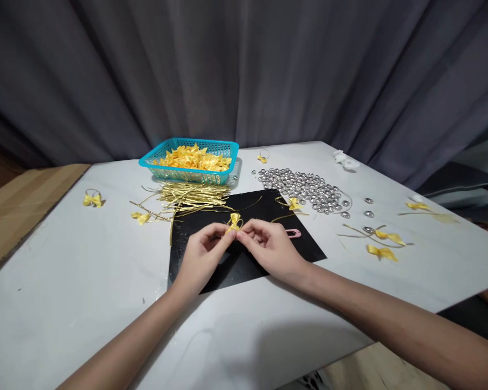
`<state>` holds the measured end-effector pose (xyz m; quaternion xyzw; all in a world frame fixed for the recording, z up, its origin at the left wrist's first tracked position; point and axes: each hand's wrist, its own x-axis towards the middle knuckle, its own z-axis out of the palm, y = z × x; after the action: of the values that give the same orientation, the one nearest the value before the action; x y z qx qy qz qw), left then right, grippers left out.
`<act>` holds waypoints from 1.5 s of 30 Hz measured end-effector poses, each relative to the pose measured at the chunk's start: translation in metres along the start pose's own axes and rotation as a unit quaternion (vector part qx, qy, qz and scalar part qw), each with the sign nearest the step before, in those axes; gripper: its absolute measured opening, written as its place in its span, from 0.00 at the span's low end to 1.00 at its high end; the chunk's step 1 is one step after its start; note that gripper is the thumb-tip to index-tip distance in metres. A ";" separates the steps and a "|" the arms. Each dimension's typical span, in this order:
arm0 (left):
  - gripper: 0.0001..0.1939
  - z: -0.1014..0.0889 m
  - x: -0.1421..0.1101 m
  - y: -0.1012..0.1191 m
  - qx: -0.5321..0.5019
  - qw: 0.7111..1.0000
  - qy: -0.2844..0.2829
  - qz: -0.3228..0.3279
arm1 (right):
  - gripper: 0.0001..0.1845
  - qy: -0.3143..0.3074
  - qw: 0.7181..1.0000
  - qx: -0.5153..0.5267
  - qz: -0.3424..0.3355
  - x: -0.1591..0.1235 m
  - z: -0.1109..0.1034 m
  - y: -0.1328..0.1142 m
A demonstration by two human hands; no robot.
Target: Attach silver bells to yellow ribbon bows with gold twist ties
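Observation:
Both hands meet above a black mat (pixel 223 276), pinching a small yellow ribbon bow (pixel 235 219) with a thin cord looped at it. My left hand (pixel 205 249) grips the bow from the left between thumb and forefinger. From the right, my right hand (pixel 270 246) pinches at the same bow, its other fingers curled in. The fingertips cover the bow's lower part. Just beyond my right hand, a pink-handled tool (pixel 293 233) lies partly hidden on the mat. Another yellow bow (pixel 295 203) with gold cord rests at the mat's far right edge.
A blue basket (pixel 146 162) of yellow bows stands at the back, behind a bundle of gold cords (pixel 195 194). Silver bells or beads (pixel 305 187) are heaped right of it. Loose bows (pixel 382 253) lie far right; a looped bow (pixel 92 199) lies left. Cardboard (pixel 32 200) borders the left.

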<state>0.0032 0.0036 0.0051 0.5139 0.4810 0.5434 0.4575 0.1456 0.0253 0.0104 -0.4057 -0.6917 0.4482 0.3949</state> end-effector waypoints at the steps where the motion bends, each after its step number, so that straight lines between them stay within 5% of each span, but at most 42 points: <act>1: 0.07 0.000 0.000 0.000 0.000 1.000 0.001 -0.002 | 0.09 0.002 1.000 0.008 0.001 0.000 0.001 0.001; 18: 0.07 -0.004 0.001 0.002 -0.019 0.998 -0.034 -0.041 | 0.09 -0.010 0.995 -0.072 -0.067 0.000 -0.006 0.000; 31: 0.10 -0.002 0.000 0.002 0.024 0.999 -0.039 -0.007 | 0.10 -0.035 0.997 -0.059 -0.045 0.000 -0.003 0.001; 36: 0.09 -0.002 -0.001 0.004 0.043 0.999 -0.021 0.003 | 0.13 0.038 0.999 0.007 0.015 0.004 -0.006 -0.002; 39: 0.09 -0.003 -0.001 0.004 0.047 0.999 -0.014 0.005 | 0.13 0.032 0.999 0.020 0.031 0.006 -0.008 -0.002; 45: 0.09 -0.003 -0.001 0.003 0.054 0.998 -0.016 0.008 | 0.08 0.029 0.999 -0.040 -0.015 0.004 -0.007 -0.002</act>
<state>0.0001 0.0026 0.0075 0.5501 0.4983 0.5122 0.4322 0.1499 0.0301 0.0144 -0.4237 -0.7032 0.4022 0.4052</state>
